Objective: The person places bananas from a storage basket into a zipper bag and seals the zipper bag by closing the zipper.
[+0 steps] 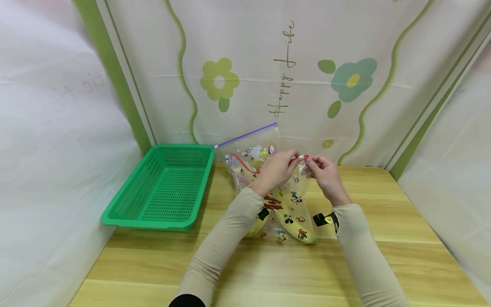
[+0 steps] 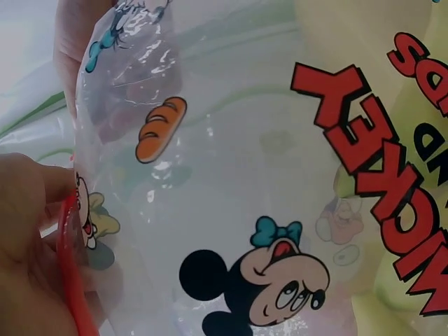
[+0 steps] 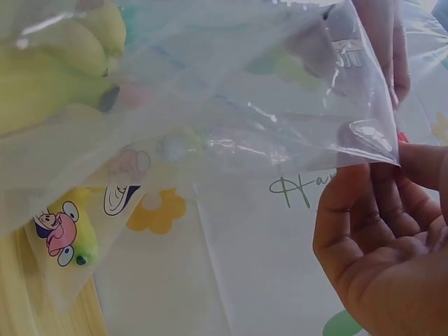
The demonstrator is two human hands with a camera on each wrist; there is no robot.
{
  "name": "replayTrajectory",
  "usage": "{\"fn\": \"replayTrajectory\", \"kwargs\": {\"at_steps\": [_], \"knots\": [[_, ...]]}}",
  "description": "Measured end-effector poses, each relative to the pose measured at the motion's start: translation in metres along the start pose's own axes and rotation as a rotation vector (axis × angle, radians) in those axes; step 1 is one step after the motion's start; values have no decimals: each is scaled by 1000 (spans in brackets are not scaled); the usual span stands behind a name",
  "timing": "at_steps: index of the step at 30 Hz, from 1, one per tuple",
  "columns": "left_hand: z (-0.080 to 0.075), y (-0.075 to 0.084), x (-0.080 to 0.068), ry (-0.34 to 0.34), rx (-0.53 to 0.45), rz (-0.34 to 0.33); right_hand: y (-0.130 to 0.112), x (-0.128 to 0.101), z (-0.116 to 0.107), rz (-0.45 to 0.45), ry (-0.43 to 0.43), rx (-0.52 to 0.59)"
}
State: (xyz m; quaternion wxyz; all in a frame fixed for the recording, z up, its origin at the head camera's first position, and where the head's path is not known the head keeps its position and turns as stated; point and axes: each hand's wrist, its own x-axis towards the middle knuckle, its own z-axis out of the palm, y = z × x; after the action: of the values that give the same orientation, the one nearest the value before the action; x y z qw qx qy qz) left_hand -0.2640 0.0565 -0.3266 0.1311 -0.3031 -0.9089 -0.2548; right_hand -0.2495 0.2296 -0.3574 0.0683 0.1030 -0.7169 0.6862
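Note:
A clear zip bag [image 1: 291, 204] printed with cartoon mice stands on the wooden table [image 1: 268, 273] with yellow bananas [image 1: 297, 226] inside. My left hand [image 1: 274, 170] pinches its red zip strip [image 1: 245, 164] near the top right corner, and my right hand [image 1: 324, 172] pinches the corner end of that strip. In the left wrist view the printed bag [image 2: 266, 210] fills the frame, the red strip [image 2: 73, 280] running past my left hand [image 2: 28, 238]. The right wrist view shows my right hand [image 3: 381, 231] pinching the bag's corner [image 3: 381, 143], bananas [image 3: 63, 63] at upper left.
An empty green plastic basket [image 1: 165, 187] sits at the table's left rear. A second zip bag with a purple strip [image 1: 245, 135] stands behind the held one. Flowered cloth walls [image 1: 345, 76] close in the back and sides. Bare wood lies in front of the bag.

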Motion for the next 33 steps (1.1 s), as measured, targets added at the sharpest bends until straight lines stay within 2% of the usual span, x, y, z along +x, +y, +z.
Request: {"fn": "replayTrajectory", "kwargs": {"at_steps": [3,11,19,33], "knots": [[0,0,0,4,18,24,0,1,1,0,-5,-2],[2,0,1,-22,60,13,1,2,0,-33,-10,3],[1,3,1,-15,96,61,-1,-1,6,-105,-28,-132],[1,-3,0,-41,102,42,4,0,2,-115,22,-78]]}}
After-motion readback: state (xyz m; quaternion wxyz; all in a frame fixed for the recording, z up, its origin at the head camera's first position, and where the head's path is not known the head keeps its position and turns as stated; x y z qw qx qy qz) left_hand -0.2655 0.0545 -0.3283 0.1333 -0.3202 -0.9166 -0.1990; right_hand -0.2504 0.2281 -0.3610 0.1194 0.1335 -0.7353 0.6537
